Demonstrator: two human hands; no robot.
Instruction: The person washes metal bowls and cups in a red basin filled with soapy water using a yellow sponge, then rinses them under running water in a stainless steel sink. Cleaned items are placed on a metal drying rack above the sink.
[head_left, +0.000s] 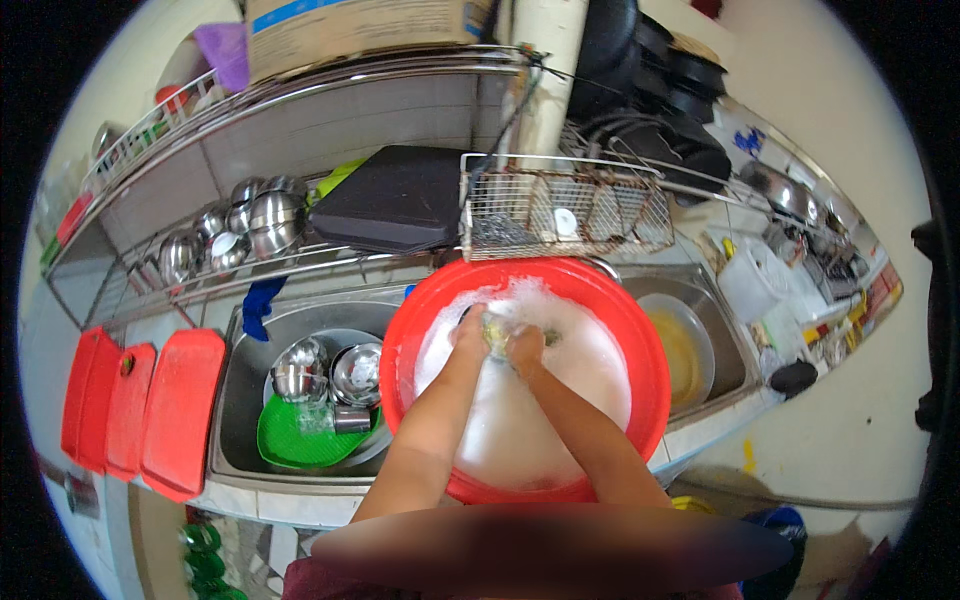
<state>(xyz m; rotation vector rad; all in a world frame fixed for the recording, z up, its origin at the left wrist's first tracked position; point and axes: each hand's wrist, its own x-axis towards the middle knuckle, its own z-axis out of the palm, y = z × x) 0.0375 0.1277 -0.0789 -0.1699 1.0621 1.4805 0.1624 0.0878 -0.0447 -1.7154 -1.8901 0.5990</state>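
My left hand (471, 331) and my right hand (527, 346) meet over a wide red plastic basin (651, 405) of cloudy, sudsy water (517, 435). Between them is a small yellow-green object (496, 334), blurred and partly covered by my fingers; it looks like a sponge, perhaps with something clear around it. Both hands grip it at the foamy far side of the water. Just past my right hand a small dark patch (553, 337) shows in the suds. Whether my fingertips dip below the surface cannot be made out.
Left, a steel sink (238, 427) holds steel bowls (300, 371), a green plastic tray (300, 446) and cups. Red trays (184, 409) lean beside it. A wire basket (517, 184) overhangs the basin's far rim. At right, another sink (731, 352) contains a bowl of yellowish liquid (675, 360).
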